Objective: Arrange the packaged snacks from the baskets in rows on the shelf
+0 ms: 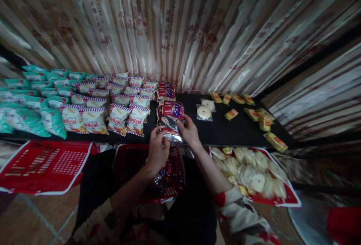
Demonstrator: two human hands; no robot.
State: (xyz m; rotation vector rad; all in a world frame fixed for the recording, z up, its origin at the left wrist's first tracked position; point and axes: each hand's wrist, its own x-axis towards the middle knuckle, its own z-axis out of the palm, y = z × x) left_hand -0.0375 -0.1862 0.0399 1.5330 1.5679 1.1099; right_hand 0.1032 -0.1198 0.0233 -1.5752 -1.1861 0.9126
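Both of my hands are at the front edge of the black shelf, closed on a shiny snack packet (170, 124) with dark and silver printing. My left hand (158, 149) grips its lower left side, fingers curled. On the right side, my right hand (190, 132) presses it with the thumb on top. Directly behind it is a red and dark-blue packet (173, 108); where one ends and the other begins is hard to tell. Farther back stand more red packets (166, 90). Below my hands, a red basket (120, 158) between my knees contains similar shiny dark-red packets.
White snack bags (94, 120) and teal bags (53, 121) fill the shelf's left side in rows. Round white wrapped pastries (204, 112) and yellow packets (231, 114) lie at right. A red basket (295, 200) of wrapped round pastries and another red basket (60, 166) flank my legs.
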